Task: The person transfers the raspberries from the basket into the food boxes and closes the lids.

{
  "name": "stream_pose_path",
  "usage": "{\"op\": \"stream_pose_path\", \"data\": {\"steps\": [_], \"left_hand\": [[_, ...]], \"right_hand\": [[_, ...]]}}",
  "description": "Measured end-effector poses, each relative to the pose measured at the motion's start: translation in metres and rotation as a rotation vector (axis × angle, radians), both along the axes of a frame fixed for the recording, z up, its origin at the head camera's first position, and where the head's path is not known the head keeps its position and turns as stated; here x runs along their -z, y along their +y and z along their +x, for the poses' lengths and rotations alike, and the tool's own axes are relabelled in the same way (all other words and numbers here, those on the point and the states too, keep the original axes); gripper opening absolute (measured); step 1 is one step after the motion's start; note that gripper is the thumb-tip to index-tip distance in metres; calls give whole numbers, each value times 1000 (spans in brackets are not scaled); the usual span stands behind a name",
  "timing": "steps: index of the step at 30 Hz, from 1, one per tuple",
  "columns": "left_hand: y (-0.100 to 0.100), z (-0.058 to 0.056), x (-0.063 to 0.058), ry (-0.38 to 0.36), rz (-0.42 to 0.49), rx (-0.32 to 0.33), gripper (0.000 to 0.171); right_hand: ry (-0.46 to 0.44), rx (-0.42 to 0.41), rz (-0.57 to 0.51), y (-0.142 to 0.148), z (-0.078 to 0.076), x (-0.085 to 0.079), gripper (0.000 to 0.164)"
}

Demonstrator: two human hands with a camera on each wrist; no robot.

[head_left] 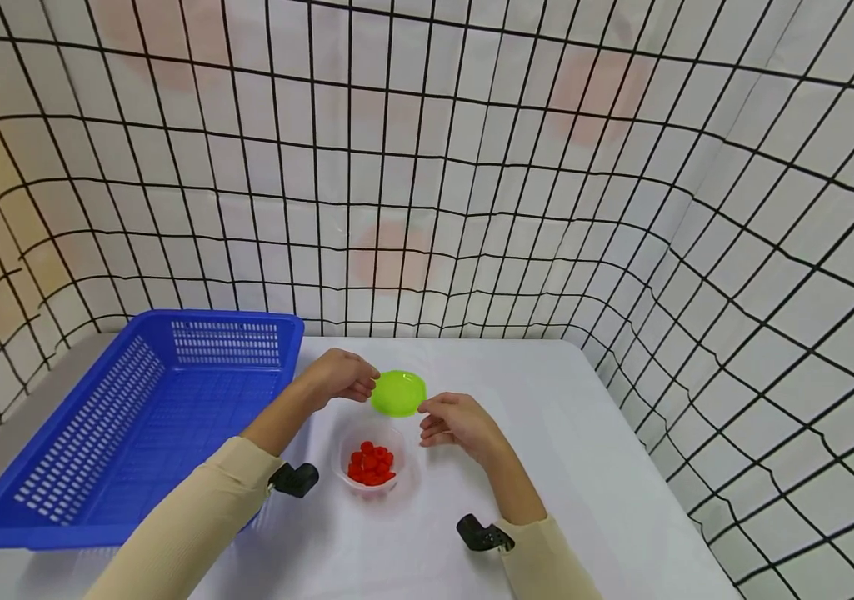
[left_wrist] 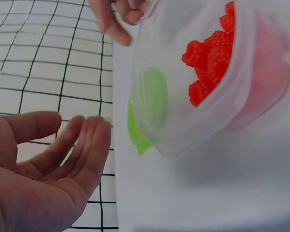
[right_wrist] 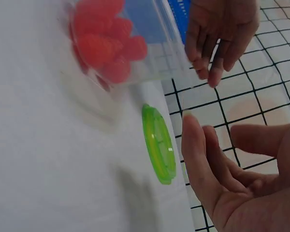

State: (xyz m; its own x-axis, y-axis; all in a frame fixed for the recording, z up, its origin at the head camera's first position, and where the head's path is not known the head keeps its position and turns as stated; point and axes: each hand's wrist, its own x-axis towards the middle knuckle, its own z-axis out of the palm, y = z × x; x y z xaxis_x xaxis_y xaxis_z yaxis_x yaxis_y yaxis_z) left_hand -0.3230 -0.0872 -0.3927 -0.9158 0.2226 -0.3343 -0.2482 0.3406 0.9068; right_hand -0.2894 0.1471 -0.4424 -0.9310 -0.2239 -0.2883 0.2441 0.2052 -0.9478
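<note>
A bright green lid (head_left: 398,393) lies on the white table behind a clear plastic container (head_left: 342,457), which holds several red raspberries (head_left: 371,464). My left hand (head_left: 342,374) is at the lid's left side, and my right hand (head_left: 459,423) is at its right edge. Both wrist views show the lid (right_wrist: 159,144) flat on the table, with a gap between it and the loosely bent fingers of each hand. Nothing is held in the left hand (left_wrist: 53,164) or the right hand (right_wrist: 241,174).
A large blue plastic basket (head_left: 209,425) stands at the left of the table. Black wire grid (head_left: 427,179) with white sheeting behind it rises along the back and both sides. White table surface (head_left: 584,500) extends to the right of my right arm.
</note>
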Motion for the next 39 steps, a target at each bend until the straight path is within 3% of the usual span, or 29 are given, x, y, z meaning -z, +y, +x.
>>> {"op": "stream_pose_path", "data": {"steps": [5,9,17,27,33,39], "left_hand": [[3,-11,4,-42,-10,-76,37],[8,-18,7,-95,-32,-116,37],[8,-24,18,-155,-1,-165,40],[11,-27,29,-187,5,-169,40],[11,-26,33,-206,32,-164,40],[14,-24,29,-190,31,-158,43]], "right_hand": [[67,125,63,1,-25,-12,36],[68,185,98,2,-43,-13,38],[-10,208,149,-3,-67,-7,41],[-113,216,135,-11,-70,6,43],[-109,219,123,-13,-69,9,40],[-44,163,203,-17,-67,8,36]]}}
